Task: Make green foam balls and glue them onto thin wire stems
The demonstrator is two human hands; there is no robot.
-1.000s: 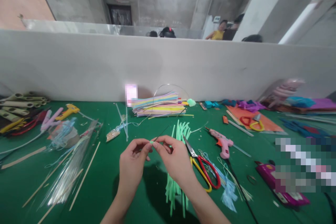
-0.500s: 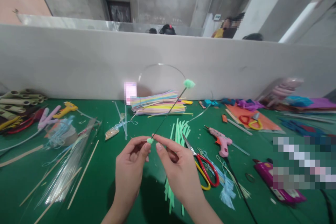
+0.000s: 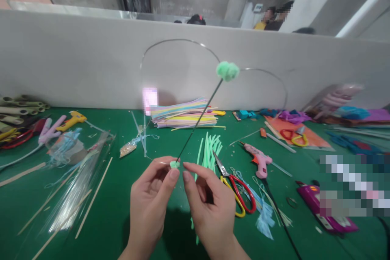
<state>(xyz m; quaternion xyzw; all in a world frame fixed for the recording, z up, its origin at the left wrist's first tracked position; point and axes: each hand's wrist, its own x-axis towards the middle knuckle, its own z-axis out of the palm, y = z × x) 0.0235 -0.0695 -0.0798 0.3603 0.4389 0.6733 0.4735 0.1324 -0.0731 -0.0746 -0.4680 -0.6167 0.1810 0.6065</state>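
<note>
Near the bottom centre my left hand (image 3: 149, 203) pinches a small green fuzzy knob (image 3: 174, 165) between thumb and forefinger. From this knob a thin dark rod (image 3: 196, 126) slants up to the right, ending in a larger green fuzzy clump (image 3: 227, 71). A thin silvery wire (image 3: 179, 40) arches out from the clump on both sides; its left part curves down towards my left hand. My right hand (image 3: 211, 203) is just right of the knob, thumb and forefinger tips drawn close together. Whatever lies between those tips is too small to make out.
Green fuzzy strips (image 3: 210, 150) and red-and-yellow scissors (image 3: 240, 193) lie beside my right hand. Further right are a pink glue gun (image 3: 258, 160) and its black cord. A pastel bundle of strips (image 3: 185, 113) lies before the white partition (image 3: 91, 61). Clear plastic sleeves (image 3: 73, 199) lie left.
The green clump and wire loops have risen and look larger, and a right-hand loop now shows. My right fingertips have moved slightly away from the rod and knob. The view has tilted down slightly.
</note>
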